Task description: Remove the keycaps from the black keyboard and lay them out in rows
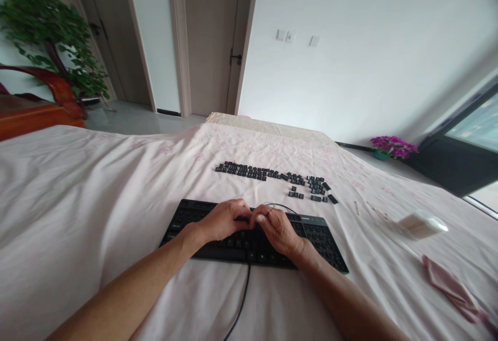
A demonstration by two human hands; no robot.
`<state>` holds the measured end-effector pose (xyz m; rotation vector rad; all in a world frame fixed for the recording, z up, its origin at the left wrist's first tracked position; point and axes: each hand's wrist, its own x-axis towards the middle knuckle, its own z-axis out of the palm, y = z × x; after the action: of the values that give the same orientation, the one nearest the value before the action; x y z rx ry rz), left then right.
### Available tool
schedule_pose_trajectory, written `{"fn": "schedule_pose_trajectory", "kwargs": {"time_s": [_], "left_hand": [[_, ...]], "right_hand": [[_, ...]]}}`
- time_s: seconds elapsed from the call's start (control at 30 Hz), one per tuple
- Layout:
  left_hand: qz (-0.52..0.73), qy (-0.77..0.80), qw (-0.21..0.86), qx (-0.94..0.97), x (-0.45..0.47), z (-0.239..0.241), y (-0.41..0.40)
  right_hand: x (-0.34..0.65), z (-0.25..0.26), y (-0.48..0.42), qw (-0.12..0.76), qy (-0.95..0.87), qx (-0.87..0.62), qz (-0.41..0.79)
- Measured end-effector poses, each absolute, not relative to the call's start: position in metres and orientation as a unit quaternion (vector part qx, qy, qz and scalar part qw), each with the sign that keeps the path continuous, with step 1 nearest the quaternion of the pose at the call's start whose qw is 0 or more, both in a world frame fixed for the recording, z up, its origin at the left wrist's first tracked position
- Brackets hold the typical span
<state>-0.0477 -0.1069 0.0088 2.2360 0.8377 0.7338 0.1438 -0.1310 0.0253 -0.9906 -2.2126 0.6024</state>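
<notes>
A black keyboard (pixel 221 254) lies on the pink flowered bed sheet, its right-hand section showing rows of sockets without keycaps. Over its middle, my left hand (pixel 225 220) is closed, its fingertips bent down at the upper rows. My right hand (pixel 277 231) meets it there, thumb folded against curled fingers. What either hand pinches is hidden. A thin pale loop, too small to name, shows just above the right hand. Beyond the keyboard lie many loose black keycaps (pixel 249 171), grouped in rows, with a smaller group (pixel 296 195) nearer the keyboard.
A clear container of cotton swabs (pixel 422 225) lies to the right, with loose swabs (pixel 357 208) beside it. Closer to me is a pink cloth (pixel 451 289). A black cable (pixel 243 299) runs from the keyboard toward me. Folds cross the sheet (pixel 116 185).
</notes>
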Motion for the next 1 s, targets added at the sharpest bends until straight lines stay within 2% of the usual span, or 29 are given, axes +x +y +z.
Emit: {"fn": "schedule_pose_trajectory", "kwargs": {"time_s": [0.17, 0.5, 0.73, 1.0], "left_hand": [[0.266, 0.327, 0.276, 0.864, -0.039, 0.007, -0.106], [0.263, 0.335, 0.247, 0.871, -0.032, 0.011, -0.116], [0.282, 0.317, 0.306, 0.852, -0.032, 0.016, -0.119], [0.317, 0.349, 0.379, 0.796, -0.032, 0.015, -0.116]], "right_hand": [[0.147, 0.017, -0.133, 0.359, -0.841, -0.339, 0.220], [0.149, 0.018, -0.138, 0.376, -0.855, -0.302, 0.190], [0.151, 0.015, -0.141, 0.414, -0.832, -0.315, 0.191], [0.150, 0.017, -0.138, 0.459, -0.827, -0.296, 0.130]]}}
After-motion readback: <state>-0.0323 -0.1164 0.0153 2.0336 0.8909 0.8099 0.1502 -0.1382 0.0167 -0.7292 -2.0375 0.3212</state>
